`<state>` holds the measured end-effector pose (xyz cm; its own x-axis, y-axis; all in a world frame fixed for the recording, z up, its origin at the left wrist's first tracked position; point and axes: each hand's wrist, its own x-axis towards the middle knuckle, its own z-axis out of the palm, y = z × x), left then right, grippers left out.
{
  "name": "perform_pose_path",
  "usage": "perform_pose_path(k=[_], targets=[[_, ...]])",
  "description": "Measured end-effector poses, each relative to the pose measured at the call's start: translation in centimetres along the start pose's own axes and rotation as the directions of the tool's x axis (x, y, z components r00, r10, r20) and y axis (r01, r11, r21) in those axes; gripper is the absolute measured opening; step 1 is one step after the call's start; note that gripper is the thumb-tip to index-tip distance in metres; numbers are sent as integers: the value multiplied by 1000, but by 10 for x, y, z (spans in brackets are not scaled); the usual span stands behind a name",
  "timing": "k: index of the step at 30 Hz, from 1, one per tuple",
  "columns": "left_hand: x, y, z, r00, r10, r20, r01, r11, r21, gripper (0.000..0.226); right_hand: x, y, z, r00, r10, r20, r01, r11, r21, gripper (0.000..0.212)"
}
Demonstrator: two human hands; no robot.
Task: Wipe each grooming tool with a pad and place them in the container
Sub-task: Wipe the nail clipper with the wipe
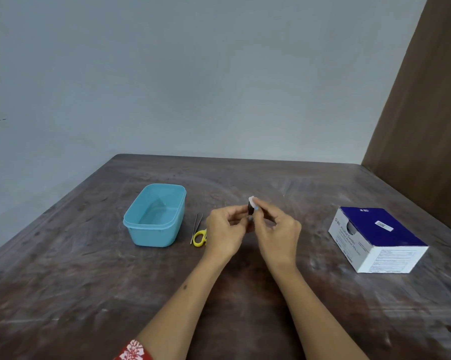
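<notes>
Above the middle of the table, my left hand (225, 228) pinches a small dark grooming tool (250, 211) between its fingertips. My right hand (277, 229) pinches a white pad (252, 200) against the top of that tool. Most of the tool is hidden by my fingers, so I cannot tell what kind it is. A light blue plastic container (155, 215) stands open and empty to the left. Between it and my left hand lie metal tweezers (196, 226) and yellow-handled scissors (199, 237), the scissors partly hidden by my left hand.
A blue and white box of alcohol swabs (377, 239) sits at the right of the brown table (89, 294). A grey wall rises behind the table's far edge, and a brown panel (427, 126) stands at the far right.
</notes>
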<state>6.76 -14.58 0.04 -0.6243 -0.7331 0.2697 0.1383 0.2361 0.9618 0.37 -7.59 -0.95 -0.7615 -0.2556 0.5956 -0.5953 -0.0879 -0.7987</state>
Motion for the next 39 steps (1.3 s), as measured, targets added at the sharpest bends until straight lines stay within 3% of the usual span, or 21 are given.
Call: perform_pose_path(k=[7,20,26,33,39], targets=[[1,-1,-1,1000,-18,-1,18,998,-57,29,2,3,-1,993,-117,20,118,991,-65,24],[5,-7,2,996,-66,52,70,995,-74,22,5,4,-3,997,2,-77,-1,1000,11,18],[4,-7,2,999,-41,8,41,998,-57,26,5,6,-1,992,123,-16,-123,992,35,18],[0,-5,6,995,-56,86,59,998,-32,26,6,1,-4,989,112,-93,-105,991,79,14],[2,-9,3,999,-44,18,45,998,-37,29,5,4,-1,987,162,-15,-160,984,71,17]])
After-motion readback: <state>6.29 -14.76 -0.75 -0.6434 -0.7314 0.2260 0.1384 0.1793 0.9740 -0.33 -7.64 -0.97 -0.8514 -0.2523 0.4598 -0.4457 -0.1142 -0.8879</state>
